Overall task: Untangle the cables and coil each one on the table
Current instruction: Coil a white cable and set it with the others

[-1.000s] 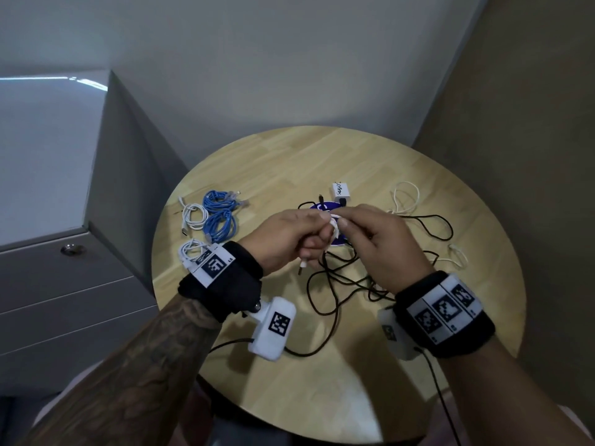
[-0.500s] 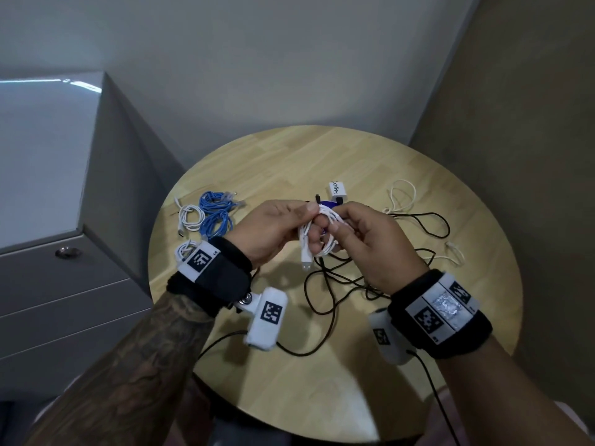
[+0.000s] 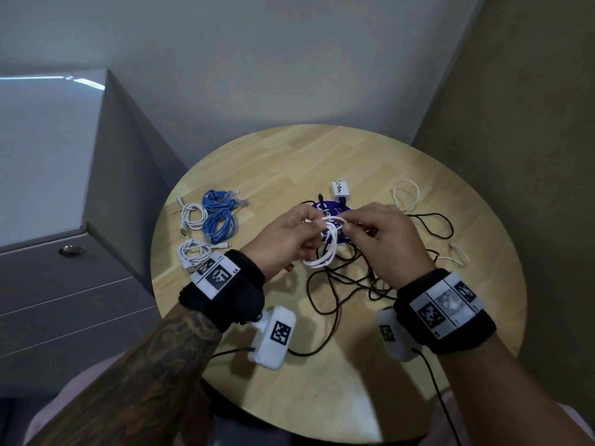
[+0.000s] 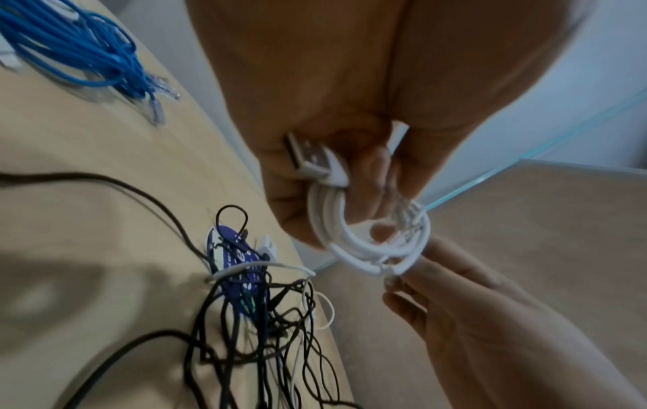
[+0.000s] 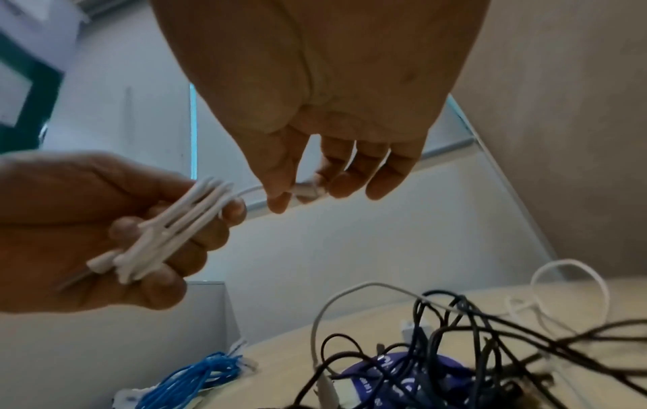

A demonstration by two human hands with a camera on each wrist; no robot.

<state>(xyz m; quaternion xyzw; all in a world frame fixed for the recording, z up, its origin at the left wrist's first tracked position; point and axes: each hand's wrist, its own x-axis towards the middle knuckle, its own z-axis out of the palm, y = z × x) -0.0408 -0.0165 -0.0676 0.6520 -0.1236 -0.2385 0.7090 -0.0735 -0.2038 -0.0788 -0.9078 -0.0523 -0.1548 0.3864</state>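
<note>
A white cable (image 3: pixel 325 249) is wound in a small coil, held above the round wooden table (image 3: pixel 322 162). My left hand (image 3: pixel 289 239) grips the coil (image 4: pixel 367 238), its USB plug (image 4: pixel 315 163) tucked against the palm. My right hand (image 3: pixel 383 239) pinches the cable's free end (image 5: pixel 308 191) between thumb and forefinger, just right of the coil (image 5: pixel 171 229). Below the hands a tangle of black cables (image 3: pixel 347 278) lies on the table with a thin white cable (image 5: pixel 350 296) threaded through it.
Coiled blue cables (image 3: pixel 219 214) and two coiled white cables (image 3: pixel 193 217) (image 3: pixel 193 252) lie at the table's left. A blue round disc (image 3: pixel 328 209) and a white adapter (image 3: pixel 340 191) sit behind the hands. Loose white loops (image 3: pixel 407 196) lie at the right. A grey cabinet (image 3: pixel 48 220) stands left.
The hands have risen and drawn slightly apart. The white coil now hangs in plain sight from the left hand, and the right hand has drawn the free end out to the right.
</note>
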